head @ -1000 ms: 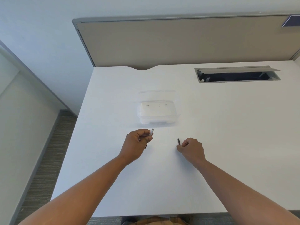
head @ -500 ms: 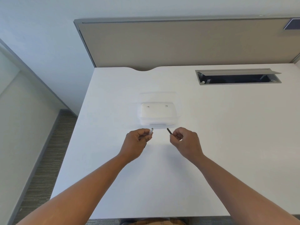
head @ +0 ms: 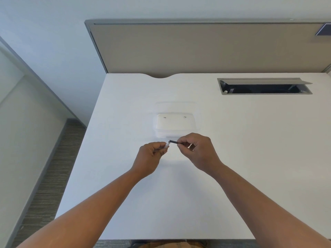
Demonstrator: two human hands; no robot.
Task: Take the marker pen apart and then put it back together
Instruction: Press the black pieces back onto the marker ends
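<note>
Both hands hang just above the white desk (head: 232, 158), near its middle and close together; the left hand (head: 150, 156) is curled round a white marker barrel (head: 167, 145), of which only the open end peeks out past the thumb and forefinger, tilted up and to the right; the right hand (head: 198, 149) pinches a thin dark rod (head: 174, 142), likely the ink core, between thumb and fingertips, its free end pointing left and meeting the mouth of the barrel. Whether the rod has entered the barrel or only touches its rim is too small to tell. Just beyond the hands sits a clear plastic box (head: 176, 124), apart from both; no other marker parts are visible on the desk.

By the look of it, reassembly is under way, with the core being fed into the barrel; the next move calls for keeping rod and barrel on one line, then sliding the rod straight in with a light push; a skewed angle could catch it on the rim.
</note>
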